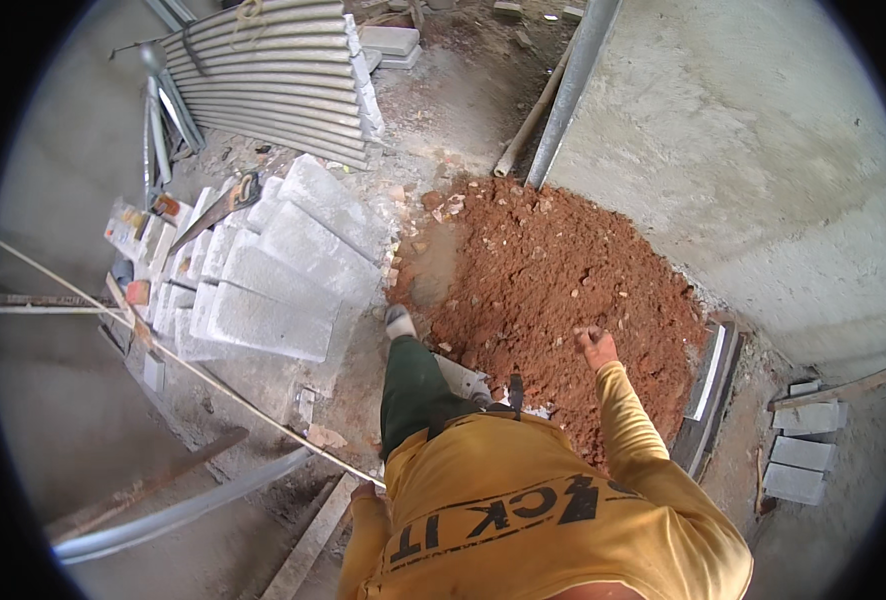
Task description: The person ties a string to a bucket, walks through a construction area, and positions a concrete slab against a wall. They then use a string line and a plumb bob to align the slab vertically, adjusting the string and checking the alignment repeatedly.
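Note:
My right hand (595, 348) hangs over a heap of loose red soil (533, 260), its fingers curled in and nothing visible in them. Low by my hip, my left hand (366, 490) is mostly hidden by the yellow sleeve. It is right beside the near end of a long thin pale rod (233, 388), and whether its fingers grip the rod does not show. One foot (399, 322) stands at the soil's left edge, next to several pale concrete blocks (283, 270). A handsaw (218, 210) lies on top of these blocks.
Stacked corrugated sheets (263, 80) stand at the far left. A metal post (573, 90) rises at the wall corner behind the soil. Grey blocks (801, 453) lie by the right wall. A curved grey pipe (183, 510) and a board (308, 545) are at the near left.

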Tool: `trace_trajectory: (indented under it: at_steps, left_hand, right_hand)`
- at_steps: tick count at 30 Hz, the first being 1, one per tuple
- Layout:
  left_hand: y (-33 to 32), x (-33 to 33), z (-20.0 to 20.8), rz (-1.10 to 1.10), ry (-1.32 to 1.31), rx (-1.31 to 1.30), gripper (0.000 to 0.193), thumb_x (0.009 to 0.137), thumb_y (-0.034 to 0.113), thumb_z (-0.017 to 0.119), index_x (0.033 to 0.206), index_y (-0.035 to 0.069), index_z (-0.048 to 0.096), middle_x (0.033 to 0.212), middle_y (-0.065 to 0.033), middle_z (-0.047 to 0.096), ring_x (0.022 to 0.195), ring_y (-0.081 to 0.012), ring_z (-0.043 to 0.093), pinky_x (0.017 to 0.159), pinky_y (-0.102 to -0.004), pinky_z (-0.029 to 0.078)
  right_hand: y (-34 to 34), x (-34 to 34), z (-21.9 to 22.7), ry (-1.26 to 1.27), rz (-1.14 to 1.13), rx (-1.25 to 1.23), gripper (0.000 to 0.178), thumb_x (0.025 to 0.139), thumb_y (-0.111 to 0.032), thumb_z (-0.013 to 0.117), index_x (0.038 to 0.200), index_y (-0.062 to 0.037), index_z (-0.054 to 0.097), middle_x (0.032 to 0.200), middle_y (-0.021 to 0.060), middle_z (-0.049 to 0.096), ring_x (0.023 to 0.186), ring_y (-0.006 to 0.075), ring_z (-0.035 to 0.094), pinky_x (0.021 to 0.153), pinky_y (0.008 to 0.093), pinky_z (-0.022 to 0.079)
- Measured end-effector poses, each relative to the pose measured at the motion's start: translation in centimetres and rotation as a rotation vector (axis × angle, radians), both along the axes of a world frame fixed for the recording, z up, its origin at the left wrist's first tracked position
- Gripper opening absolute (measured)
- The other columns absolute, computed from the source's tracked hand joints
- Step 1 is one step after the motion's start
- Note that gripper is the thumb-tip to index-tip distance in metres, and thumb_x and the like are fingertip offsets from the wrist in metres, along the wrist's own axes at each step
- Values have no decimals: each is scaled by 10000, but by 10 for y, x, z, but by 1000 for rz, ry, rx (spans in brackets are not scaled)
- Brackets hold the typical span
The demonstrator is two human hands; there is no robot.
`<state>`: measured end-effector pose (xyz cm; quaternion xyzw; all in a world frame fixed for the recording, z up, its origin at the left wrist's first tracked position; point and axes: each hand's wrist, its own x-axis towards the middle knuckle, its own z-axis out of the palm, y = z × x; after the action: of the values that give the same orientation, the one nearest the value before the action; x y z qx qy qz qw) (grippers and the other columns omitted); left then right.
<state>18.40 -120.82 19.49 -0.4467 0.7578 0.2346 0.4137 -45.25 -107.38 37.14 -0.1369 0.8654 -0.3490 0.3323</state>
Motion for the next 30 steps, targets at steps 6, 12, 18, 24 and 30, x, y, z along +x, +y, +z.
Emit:
trace_trajectory:
  at_steps: [6, 12, 18, 24, 30]
  left_hand:
    - [-143, -63, -52, -151, 211, -63, 338, 773, 297, 624, 1043, 97, 589, 920, -163, 677, 928, -361, 652, 785, -472, 510]
    - [-420, -246, -88, -216, 128, 24, 338, 778, 339, 640, 943, 45, 637, 924, -192, 673, 833, -333, 664, 763, -457, 525]
    - [-639, -422, 2, 976, 1091, -166, 308, 868, 262, 601, 972, -27, 637, 858, -82, 632, 702, -181, 616, 605, -309, 534]
    - [-707, -486, 2, 904, 988, -184, 310, 876, 269, 602, 946, -28, 659, 862, -112, 666, 736, -188, 638, 618, -317, 531]
    - [-675, -488, -70, 230, 264, 2, 304, 891, 351, 567, 1011, 78, 628, 935, -102, 680, 893, -266, 648, 723, -427, 512]
  right_hand:
    - [-48, -28, -92, -77, -116, 61, 379, 894, -320, 601, 999, 39, 663, 893, 141, 684, 778, 231, 654, 742, 381, 521]
    - [-190, -85, -121, -40, -57, 379, 489, 816, -444, 623, 1007, 0, 694, 920, 156, 699, 882, 267, 673, 787, 399, 514]
    - [-312, -138, -71, -135, -177, 527, 413, 838, -403, 581, 1092, -94, 682, 1057, 165, 681, 1000, 301, 648, 875, 403, 502]
    - [-389, -203, -84, 32, 139, 643, 316, 886, -319, 547, 1130, -166, 675, 1120, 140, 664, 1046, 304, 635, 883, 412, 507]
    - [-480, -309, -190, 103, 955, 981, 310, 932, -185, 485, 1203, -195, 635, 1238, 107, 607, 1128, 319, 595, 904, 425, 505]
